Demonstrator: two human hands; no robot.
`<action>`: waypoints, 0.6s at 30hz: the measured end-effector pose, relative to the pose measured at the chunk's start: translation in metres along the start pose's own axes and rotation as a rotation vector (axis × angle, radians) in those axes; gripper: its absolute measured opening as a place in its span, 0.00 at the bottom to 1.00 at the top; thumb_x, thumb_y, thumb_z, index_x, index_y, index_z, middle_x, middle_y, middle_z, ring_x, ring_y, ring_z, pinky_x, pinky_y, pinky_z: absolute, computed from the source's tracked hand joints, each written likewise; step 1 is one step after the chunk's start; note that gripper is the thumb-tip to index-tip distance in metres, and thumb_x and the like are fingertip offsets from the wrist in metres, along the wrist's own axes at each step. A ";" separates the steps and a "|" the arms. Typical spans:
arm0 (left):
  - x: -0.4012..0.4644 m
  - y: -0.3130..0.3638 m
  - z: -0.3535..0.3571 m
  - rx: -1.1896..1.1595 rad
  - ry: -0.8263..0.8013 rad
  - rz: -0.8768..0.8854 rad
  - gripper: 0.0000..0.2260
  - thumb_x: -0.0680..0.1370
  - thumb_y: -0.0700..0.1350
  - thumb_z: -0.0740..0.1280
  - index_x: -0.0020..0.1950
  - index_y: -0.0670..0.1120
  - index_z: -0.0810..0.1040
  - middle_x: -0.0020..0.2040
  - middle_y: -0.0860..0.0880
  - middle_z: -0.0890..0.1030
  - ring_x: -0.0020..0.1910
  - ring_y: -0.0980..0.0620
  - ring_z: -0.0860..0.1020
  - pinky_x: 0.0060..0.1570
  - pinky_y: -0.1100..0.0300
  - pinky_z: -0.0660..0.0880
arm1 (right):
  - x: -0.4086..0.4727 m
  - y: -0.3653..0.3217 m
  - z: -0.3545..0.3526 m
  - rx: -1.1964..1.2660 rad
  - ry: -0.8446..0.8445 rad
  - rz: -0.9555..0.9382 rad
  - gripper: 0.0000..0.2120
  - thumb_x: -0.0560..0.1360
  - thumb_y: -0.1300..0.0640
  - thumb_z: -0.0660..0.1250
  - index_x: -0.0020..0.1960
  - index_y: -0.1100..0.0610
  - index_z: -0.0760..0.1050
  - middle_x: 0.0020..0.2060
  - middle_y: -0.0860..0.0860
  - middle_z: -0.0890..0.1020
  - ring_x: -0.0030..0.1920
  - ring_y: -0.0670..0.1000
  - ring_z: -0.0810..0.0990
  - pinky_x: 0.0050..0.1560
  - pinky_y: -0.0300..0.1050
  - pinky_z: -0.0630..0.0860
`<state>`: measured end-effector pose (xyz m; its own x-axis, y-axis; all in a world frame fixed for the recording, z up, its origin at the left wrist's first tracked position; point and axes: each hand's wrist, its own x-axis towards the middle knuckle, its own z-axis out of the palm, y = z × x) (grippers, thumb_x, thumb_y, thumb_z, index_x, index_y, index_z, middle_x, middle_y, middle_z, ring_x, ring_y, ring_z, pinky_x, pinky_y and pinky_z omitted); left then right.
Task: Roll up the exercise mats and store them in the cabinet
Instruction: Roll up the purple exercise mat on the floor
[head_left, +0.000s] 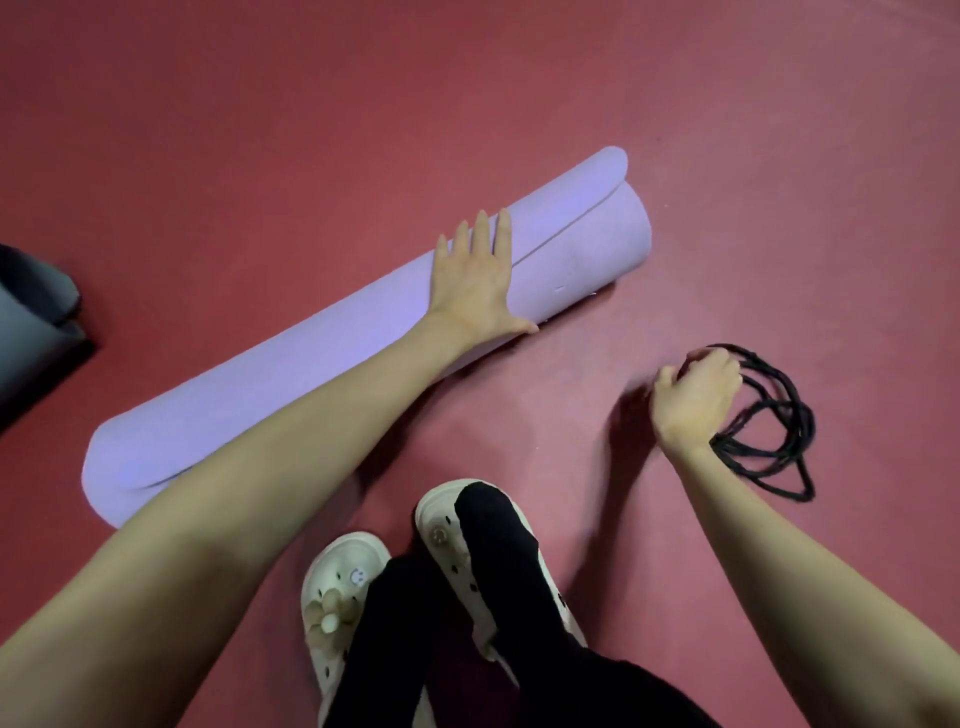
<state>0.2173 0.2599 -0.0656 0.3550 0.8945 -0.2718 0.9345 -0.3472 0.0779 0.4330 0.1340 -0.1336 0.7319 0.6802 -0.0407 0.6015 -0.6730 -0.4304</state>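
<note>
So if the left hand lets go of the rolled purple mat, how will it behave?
The purple mat is a cylinder on smooth floor, so it may roll. Its outer flap lies loose under the flat left hand, so it will probably spring open. Lifted by one end, it would likely sag.

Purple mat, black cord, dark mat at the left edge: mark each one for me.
purple mat (291, 384): head view, middle of the rolled body.
black cord (779, 415): head view, loops beside the right hand.
dark mat (36, 322): head view, visible rolled end.
</note>
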 end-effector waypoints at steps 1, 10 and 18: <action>0.003 0.005 -0.001 0.012 -0.007 0.003 0.60 0.64 0.69 0.72 0.79 0.41 0.41 0.78 0.37 0.51 0.76 0.36 0.54 0.72 0.39 0.54 | 0.001 0.006 -0.002 -0.043 -0.029 0.045 0.14 0.74 0.61 0.63 0.57 0.68 0.70 0.56 0.67 0.74 0.59 0.67 0.70 0.60 0.55 0.63; 0.015 0.011 0.002 0.062 0.000 -0.030 0.60 0.62 0.70 0.73 0.79 0.43 0.43 0.77 0.39 0.55 0.72 0.37 0.60 0.68 0.36 0.60 | 0.002 0.027 -0.002 -0.273 -0.273 0.198 0.21 0.75 0.55 0.68 0.61 0.69 0.70 0.59 0.67 0.75 0.62 0.67 0.71 0.61 0.57 0.69; 0.014 0.018 0.001 0.115 -0.011 -0.066 0.63 0.59 0.71 0.73 0.79 0.43 0.42 0.76 0.37 0.55 0.72 0.36 0.60 0.68 0.36 0.60 | 0.003 -0.005 -0.037 0.165 0.387 0.351 0.18 0.82 0.53 0.50 0.60 0.66 0.67 0.45 0.64 0.83 0.46 0.67 0.79 0.44 0.56 0.70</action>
<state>0.2386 0.2659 -0.0685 0.2916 0.9136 -0.2835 0.9467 -0.3180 -0.0507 0.4441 0.1292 -0.0978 0.9628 0.2452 0.1138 0.2642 -0.7645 -0.5880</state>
